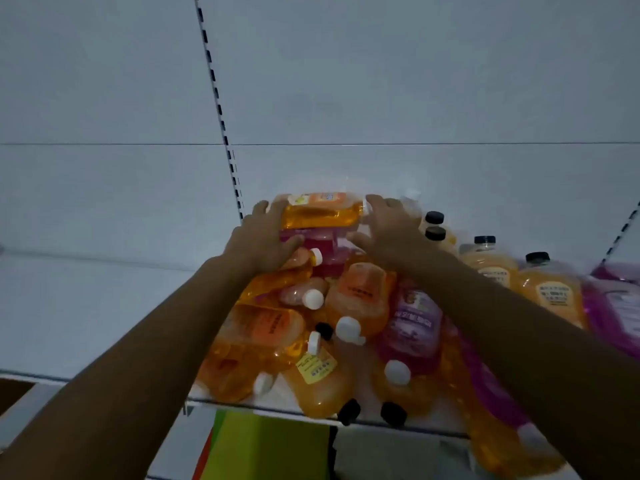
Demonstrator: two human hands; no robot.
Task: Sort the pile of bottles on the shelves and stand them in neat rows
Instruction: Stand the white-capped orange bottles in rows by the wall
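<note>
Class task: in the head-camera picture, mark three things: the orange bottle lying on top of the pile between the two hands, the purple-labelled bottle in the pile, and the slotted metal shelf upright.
Orange bottle lying on top [320, 213], head view, clear orange body.
Purple-labelled bottle [414, 322], head view, label.
Slotted metal shelf upright [218, 102], head view, mid-length.

dim, bluish light with no clear source; soft focus throughout, motion blur at the right edge, wide-angle bending of edges.
</note>
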